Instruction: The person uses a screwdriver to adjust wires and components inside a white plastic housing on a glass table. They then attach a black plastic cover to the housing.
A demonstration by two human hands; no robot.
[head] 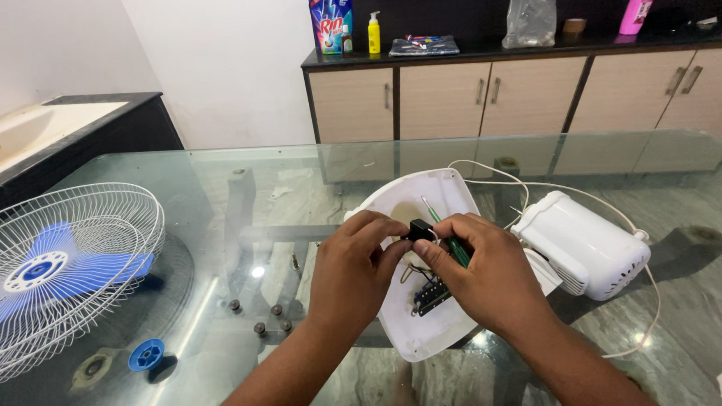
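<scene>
Both hands work over the white fan housing on the glass surface. Left hand and right hand pinch a small black component – right grip also clenches a green screwdriver. Fan guard lies far left.

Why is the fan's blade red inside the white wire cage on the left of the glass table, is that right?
Not quite. In the head view, the fan blade inside the white wire cage is blue, not red. The cage does sit on the left of the glass table.

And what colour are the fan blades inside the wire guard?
Blue; the fan blades show through the white wire guard in the head view.
</scene>
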